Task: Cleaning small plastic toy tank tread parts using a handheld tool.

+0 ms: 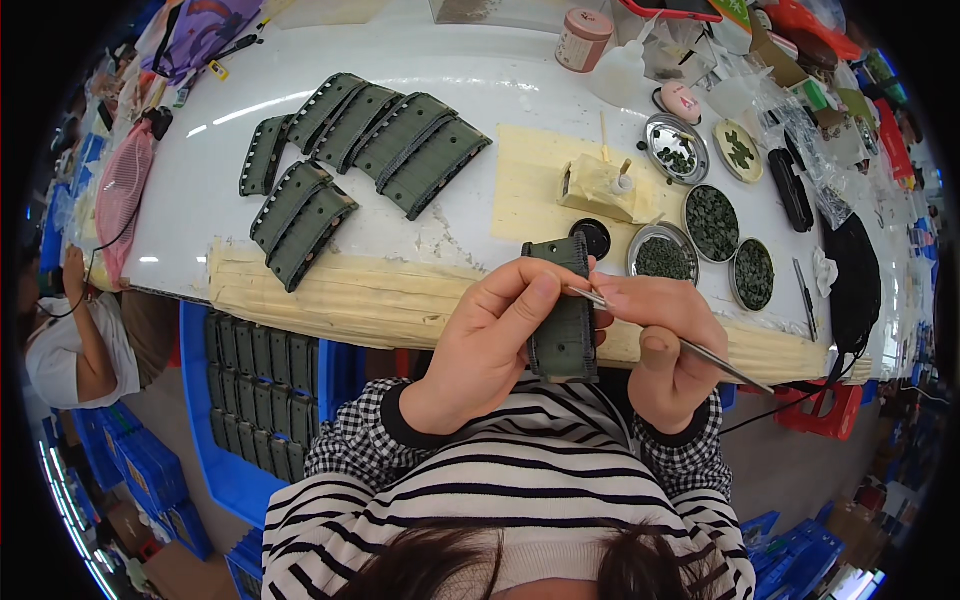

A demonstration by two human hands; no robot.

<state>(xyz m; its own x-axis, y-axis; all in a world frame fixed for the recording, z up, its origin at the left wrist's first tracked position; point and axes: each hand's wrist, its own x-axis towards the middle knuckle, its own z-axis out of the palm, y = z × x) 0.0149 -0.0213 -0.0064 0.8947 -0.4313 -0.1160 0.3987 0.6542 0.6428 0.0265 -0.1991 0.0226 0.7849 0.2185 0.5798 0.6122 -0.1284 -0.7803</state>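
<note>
The left hand (480, 345) is closed around a curved green panel (563, 345), thumb and forefinger toward its upper end, probably to keep it steady. The panel is held up before the chest, its top end showing against the bench (540, 95), perhaps so that its outer face stays in easy sight. The right hand (680, 340) is curled in a pinch on a thin metal tool (725, 367), gripped near its working end, which suggests fine control; the tip is at the panel's right side, beside the left fingertips, though whether it touches cannot be told.

Round tins of green bits (712, 222) are grouped on the right, apparently within that hand's reach, near a yellow block (598, 190) with upright sticks. More green panels (437, 165) lie overlapping farther left, seemingly to save room. A blue crate (240, 492) below the bench's padded edge (330, 308) holds similar pieces in close rows, likely to keep them orderly.
</note>
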